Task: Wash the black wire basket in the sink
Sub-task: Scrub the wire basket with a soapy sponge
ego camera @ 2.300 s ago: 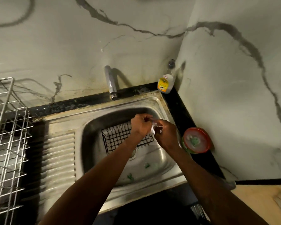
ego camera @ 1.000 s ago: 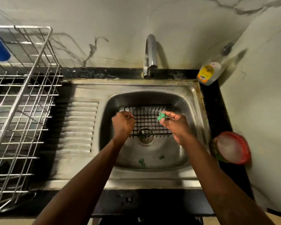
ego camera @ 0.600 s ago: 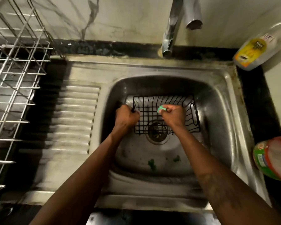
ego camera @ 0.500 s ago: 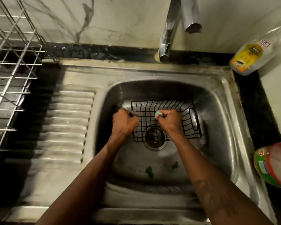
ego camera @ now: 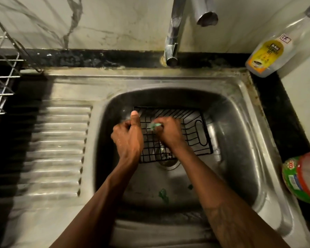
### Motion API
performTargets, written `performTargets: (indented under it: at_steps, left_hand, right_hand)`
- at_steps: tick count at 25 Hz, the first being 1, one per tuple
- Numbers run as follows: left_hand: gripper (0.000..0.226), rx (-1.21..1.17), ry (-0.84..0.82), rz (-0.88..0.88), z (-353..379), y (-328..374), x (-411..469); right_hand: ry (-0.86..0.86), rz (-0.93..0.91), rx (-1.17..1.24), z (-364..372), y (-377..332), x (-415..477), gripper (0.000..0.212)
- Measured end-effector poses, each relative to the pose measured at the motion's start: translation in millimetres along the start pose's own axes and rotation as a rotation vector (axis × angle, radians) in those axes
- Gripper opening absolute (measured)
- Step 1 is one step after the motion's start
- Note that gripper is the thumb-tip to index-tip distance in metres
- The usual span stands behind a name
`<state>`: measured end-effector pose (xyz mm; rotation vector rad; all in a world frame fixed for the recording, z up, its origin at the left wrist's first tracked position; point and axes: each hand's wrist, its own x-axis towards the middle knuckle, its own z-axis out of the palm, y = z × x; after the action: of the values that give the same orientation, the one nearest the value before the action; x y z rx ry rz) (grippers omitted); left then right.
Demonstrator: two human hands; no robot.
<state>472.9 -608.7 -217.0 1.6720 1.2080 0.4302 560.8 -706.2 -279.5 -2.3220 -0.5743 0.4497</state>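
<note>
The black wire basket (ego camera: pixel 191 129) lies inside the steel sink (ego camera: pixel 243 140), over the drain. My left hand (ego camera: pixel 128 136) grips the basket's left edge, thumb pointing up along the rim. My right hand (ego camera: pixel 168 131) is closed on a small green scrub pad (ego camera: pixel 154 125) and presses it against the wires inside the basket. The basket's oval handle opening shows on its right end. Both forearms reach in from the bottom of the view.
The tap (ego camera: pixel 174 33) stands at the back, with no water visible. A dish soap bottle (ego camera: pixel 268 54) leans in the back right corner. A red-lidded tub (ego camera: pixel 304 178) sits on the right counter. A wire dish rack (ego camera: pixel 2 83) stands left of the ribbed drainboard (ego camera: pixel 57 149). Green bits (ego camera: pixel 163 194) lie in the sink.
The camera has moved closer over the sink. My right hand with the green pad has shifted left inside the basket, and my left thumb has lifted along the basket's edge.
</note>
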Motion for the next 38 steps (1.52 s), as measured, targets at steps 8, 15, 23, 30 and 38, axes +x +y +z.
performTargets:
  at_steps: [8,15,23,30,38]
  left_hand:
    - [0.057,0.006,-0.011,0.040,7,5,-3]
    - [0.057,-0.071,0.012,0.063,2,2,6]
    - [0.059,-0.094,-0.012,0.088,9,0,1]
    - [0.056,-0.091,0.023,0.090,7,-2,8]
    - [0.059,-0.093,-0.003,0.090,11,-4,9]
  right_hand:
    - [0.121,0.052,-0.095,-9,-12,-8,0.021]
    - [0.081,0.040,-0.058,-7,-15,2,0.020]
    - [0.152,0.261,-0.120,-27,8,-7,0.014]
    - [-0.006,-0.102,-0.007,3,-36,-3,0.006]
    - [0.186,0.150,-0.145,-24,41,-9,0.012]
